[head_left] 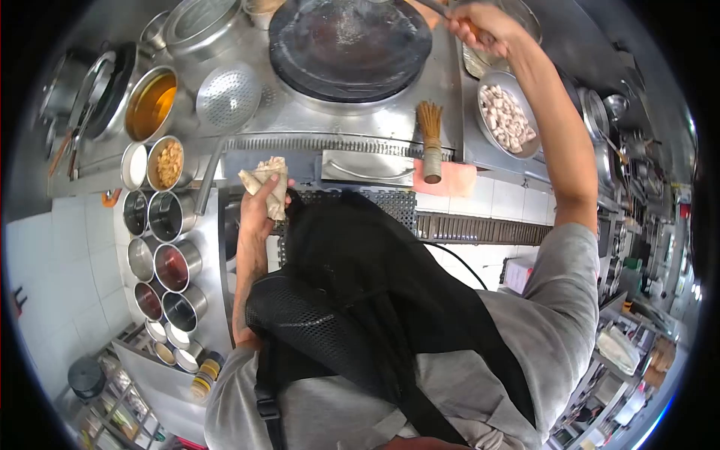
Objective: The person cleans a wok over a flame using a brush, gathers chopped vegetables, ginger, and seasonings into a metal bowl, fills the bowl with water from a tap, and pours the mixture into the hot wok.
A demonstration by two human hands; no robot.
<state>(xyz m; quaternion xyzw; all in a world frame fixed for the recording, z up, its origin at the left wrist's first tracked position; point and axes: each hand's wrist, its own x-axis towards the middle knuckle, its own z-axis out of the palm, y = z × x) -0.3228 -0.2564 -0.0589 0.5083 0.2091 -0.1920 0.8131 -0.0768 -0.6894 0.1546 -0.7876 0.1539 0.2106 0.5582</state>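
Note:
My left hand (259,204) is closed around a folded, beige cloth (272,174), held just in front of the stove edge. My right hand (484,30) stretches to the far right of the wok and grips the wooden handle of a metal cooking tool (466,26). Its shaft runs left toward the wok, and its head is mostly cut off at the top edge. The dark wok (349,52) sits on the burner, with whitish marks on its inside. A bamboo brush (431,142) lies on the counter below the wok's right side.
A bowl of pale, diced pieces (506,120) stands under my right forearm. To the left are a perforated skimmer (229,97), a pot of amber liquid (152,105) and a pot of brown pieces (169,163). Several metal seasoning pots (177,266) line the left side. A pink cloth (454,178) hangs over the front edge.

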